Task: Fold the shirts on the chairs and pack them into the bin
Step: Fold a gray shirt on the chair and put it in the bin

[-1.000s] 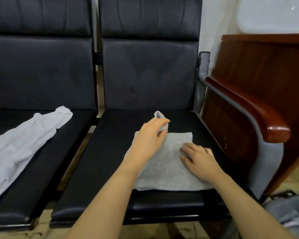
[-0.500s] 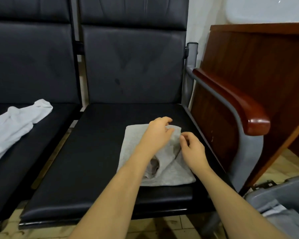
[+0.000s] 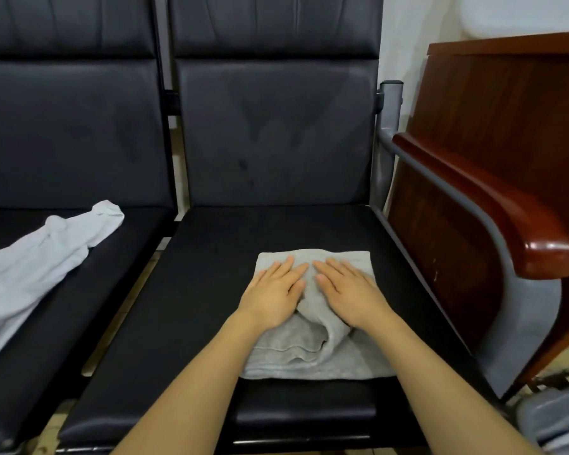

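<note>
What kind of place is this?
Probably a waiting room or office lobby: linked black padded chairs with a wooden armrest, beside a wooden desk panel, on a tiled floor.

**One camera, looking down from the head**

There is just one view. The camera sits on the person's head and looks forward and down. It is close to the black chair seat (image 3: pixel 211 290) in the middle. Both arms reach in from the bottom of the frame.
</note>
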The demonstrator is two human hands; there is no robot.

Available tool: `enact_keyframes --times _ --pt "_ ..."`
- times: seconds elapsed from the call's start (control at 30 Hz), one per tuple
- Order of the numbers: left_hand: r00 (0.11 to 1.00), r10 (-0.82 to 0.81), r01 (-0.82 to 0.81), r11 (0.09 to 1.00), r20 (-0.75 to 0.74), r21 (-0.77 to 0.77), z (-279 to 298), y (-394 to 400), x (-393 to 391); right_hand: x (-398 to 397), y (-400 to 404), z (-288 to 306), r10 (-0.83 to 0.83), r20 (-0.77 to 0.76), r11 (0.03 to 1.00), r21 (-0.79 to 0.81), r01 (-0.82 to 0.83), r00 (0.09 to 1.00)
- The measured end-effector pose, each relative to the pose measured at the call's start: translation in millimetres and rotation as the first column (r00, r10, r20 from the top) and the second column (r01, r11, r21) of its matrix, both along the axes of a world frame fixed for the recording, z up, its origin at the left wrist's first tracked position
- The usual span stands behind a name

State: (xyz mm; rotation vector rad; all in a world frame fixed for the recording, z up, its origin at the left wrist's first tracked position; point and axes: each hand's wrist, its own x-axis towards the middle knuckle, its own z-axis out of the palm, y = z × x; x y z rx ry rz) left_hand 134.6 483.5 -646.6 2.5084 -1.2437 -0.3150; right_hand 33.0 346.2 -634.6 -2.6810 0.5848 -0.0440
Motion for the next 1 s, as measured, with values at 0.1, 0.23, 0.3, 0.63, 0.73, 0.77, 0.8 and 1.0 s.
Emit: enact_keyframes --times 0.1,0.23,0.3,0.63,0.73,0.77,0.8,1.0 --pt "0.999 0.039 -0.04 0.999 0.013 0.034 0 -1 8 4 -14 -5 -0.147 -0.135 0.989 -0.04 0.143 0.98" --pt "0.996 0.083 -0.083 0.996 -0.024 0.014 -1 -3 20 12 -19 -3 -0.207 -0.137 0.978 -0.06 0.2 0.969" --pt "0.996 0.083 -0.083 0.996 -0.025 0.016 0 -3 22 13 -16 -1 -0.216 -0.12 0.976 -0.069 0.209 0.969" --pt "0.998 -0.059 0.059 0.998 0.007 -0.004 15 41 4 2 17 20 -0.049 0.287 0.972 0.235 -0.021 0.957" --pt "0.996 -0.092 0.093 0.993 -0.018 0.071 13 59 -3 -4 25 17 0.012 0.162 0.998 0.062 -0.022 0.987" --pt "0.994 -0.104 0.105 0.99 -0.016 0.097 12 63 -5 -6 28 15 0.013 0.142 1.0 0.024 -0.016 0.99" --pt "0.993 -0.116 0.115 0.986 -0.001 0.124 11 66 -8 -8 29 14 0.006 0.135 1.0 -0.004 -0.006 0.991" --pt "0.982 -0.103 0.083 0.988 0.159 0.127 8 67 -19 -15 47 13 0.005 0.271 1.0 -0.004 -0.004 0.962"
